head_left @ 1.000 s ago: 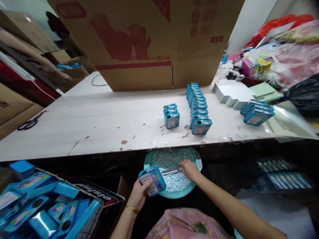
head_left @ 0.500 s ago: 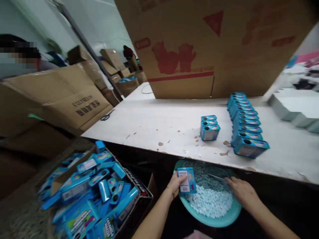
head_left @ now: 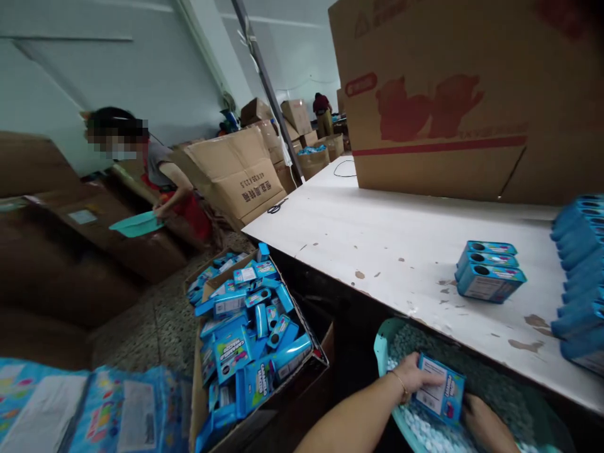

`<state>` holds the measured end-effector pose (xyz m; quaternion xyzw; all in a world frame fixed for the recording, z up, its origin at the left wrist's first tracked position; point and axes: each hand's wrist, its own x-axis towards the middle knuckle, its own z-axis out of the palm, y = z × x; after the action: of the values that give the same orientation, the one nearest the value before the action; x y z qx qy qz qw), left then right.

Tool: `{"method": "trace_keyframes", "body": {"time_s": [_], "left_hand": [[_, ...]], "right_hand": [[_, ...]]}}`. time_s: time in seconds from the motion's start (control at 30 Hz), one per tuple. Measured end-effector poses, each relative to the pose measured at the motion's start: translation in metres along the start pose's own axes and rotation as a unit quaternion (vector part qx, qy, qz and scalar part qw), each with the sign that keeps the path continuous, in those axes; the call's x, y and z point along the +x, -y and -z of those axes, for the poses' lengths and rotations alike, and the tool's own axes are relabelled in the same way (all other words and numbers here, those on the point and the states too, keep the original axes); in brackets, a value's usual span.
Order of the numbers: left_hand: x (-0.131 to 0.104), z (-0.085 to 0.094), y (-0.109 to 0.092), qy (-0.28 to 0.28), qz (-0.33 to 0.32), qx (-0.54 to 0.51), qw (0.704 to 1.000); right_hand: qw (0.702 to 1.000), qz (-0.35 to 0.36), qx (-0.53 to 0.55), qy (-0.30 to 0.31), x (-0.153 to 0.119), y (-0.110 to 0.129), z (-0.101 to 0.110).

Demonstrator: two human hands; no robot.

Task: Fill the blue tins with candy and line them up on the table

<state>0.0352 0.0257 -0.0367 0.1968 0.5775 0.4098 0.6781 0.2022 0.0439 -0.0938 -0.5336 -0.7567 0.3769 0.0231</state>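
Observation:
My left hand (head_left: 411, 375) is closed around a small blue printed candy box (head_left: 444, 389), tilted above the turquoise basin (head_left: 381, 345). In the basin lie many small pale-blue candies (head_left: 427, 434), partly in the table's shadow. My right hand (head_left: 486, 425) is low in the basin, right beside the box. Its back shows and it looks curled, while its fingertips and whatever they hold are hidden.
Three blue boxes (head_left: 491, 280) stand on the white table (head_left: 340, 220), with a longer row (head_left: 582, 277) at right. An open carton (head_left: 321, 362) full of blue boxes stands left. A large carton (head_left: 438, 113) is behind. A co-worker (head_left: 172, 176) holds a turquoise basin (head_left: 136, 225).
The view has swung left, bringing the co-worker into sight. My right hand has come close to the box in my left hand; the thin metal tool it gripped earlier is now hidden.

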Motion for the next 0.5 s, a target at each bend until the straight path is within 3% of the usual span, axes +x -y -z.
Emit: {"method": "trace_keyframes", "body": {"time_s": [0.13,0.3,0.5], "left_hand": [[-0.025,0.014,-0.018,0.034,-0.076,0.005,0.997],[-0.061,0.039,-0.048,-0.021,-0.233,0.112,0.966],[-0.056,0.043,-0.050,-0.034,-0.264,0.197,0.944]], "right_hand": [[0.990,0.053,0.128,0.013,-0.003,0.005,0.015],[0.987,0.070,0.141,-0.036,-0.030,0.027,0.053],[0.991,0.088,0.093,-0.025,-0.067,0.051,0.116]]}}
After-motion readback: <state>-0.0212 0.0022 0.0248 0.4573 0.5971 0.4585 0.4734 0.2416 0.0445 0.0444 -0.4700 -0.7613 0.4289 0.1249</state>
